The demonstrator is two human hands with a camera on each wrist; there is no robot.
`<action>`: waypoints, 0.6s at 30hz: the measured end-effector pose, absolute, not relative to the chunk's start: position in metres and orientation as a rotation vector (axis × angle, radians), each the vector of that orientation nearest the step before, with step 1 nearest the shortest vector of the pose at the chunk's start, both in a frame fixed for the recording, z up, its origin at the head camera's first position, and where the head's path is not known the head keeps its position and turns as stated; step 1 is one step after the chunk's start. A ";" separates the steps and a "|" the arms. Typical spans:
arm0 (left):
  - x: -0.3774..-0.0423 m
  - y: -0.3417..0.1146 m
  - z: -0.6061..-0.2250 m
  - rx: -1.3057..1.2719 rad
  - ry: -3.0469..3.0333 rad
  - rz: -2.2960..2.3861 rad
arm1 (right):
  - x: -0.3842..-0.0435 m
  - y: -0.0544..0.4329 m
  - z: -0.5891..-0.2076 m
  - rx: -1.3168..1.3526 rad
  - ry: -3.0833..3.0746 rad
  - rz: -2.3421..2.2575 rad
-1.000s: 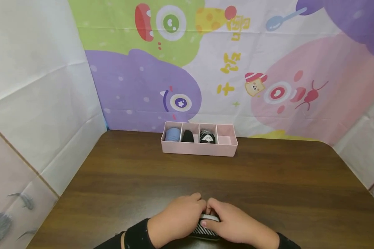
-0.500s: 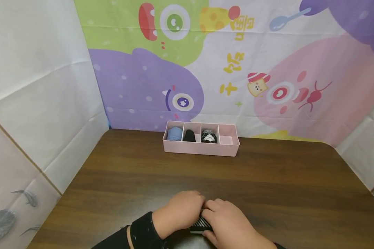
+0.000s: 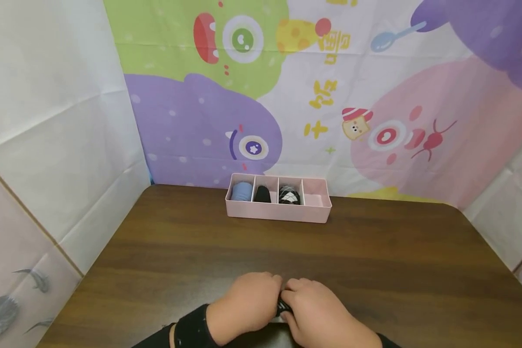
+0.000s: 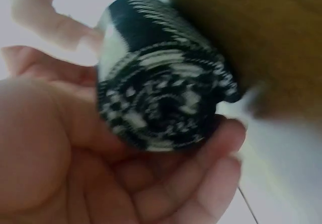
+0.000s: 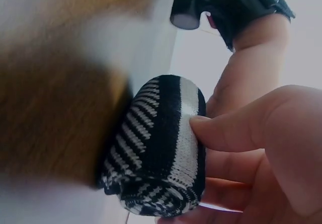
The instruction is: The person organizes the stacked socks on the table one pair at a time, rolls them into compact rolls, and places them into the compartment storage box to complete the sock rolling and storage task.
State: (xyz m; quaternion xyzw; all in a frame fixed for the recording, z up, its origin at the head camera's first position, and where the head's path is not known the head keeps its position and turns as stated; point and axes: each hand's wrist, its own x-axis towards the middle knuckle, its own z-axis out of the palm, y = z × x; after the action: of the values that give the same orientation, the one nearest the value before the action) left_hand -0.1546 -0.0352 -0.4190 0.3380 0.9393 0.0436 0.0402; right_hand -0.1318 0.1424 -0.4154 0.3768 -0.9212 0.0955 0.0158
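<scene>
A black-and-white patterned sock is rolled into a thick coil, its spiral end facing the left wrist camera. My left hand curls its fingers under and around one end, the thumb on the near side. From the other end my right hand grips the same sock, its thumb pressing on the white band. In the head view both hands cover most of the roll, and only a small dark patch shows between them, low over the front of the table.
A pink divided box stands at the table's back edge. It holds a blue roll, a black roll and a black-and-white diamond-patterned roll. Behind it hangs a cartoon-printed cloth. The wooden table stretches between box and hands.
The striped sock showed flatter, with its pale band visible between the hands; now it is rolled up and mostly hidden. My right hand has turned over its top, closer to the left hand.
</scene>
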 end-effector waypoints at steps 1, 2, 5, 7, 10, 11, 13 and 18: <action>-0.155 -0.037 -0.416 1.036 2.832 0.179 | -0.132 0.143 -0.416 1.166 -2.876 0.302; -0.155 -0.038 -0.415 1.037 2.791 0.221 | -0.133 0.143 -0.416 1.162 -2.887 0.307; -0.158 -0.043 -0.411 1.032 2.698 0.321 | -0.135 0.143 -0.416 1.152 -2.922 0.323; -0.160 -0.045 -0.410 1.027 2.669 0.357 | -0.137 0.144 -0.416 1.152 -2.949 0.342; -0.165 -0.046 -0.411 1.009 2.678 0.357 | -0.141 0.146 -0.417 1.135 -2.974 0.406; -0.166 -0.045 -0.412 0.997 2.685 0.358 | -0.142 0.147 -0.417 1.129 -2.978 0.437; -0.169 -0.044 -0.413 0.961 2.692 0.369 | -0.145 0.149 -0.418 1.112 -2.972 0.497; -0.173 -0.043 -0.418 0.893 2.684 0.400 | -0.147 0.152 -0.423 1.067 -2.935 0.547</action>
State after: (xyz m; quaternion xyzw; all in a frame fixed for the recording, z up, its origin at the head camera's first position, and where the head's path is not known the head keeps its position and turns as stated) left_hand -0.1730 -0.0427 -0.4176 0.3093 0.9300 0.1386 0.1419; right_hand -0.1465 0.1516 -0.4230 0.3366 -0.9256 0.1727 -0.0144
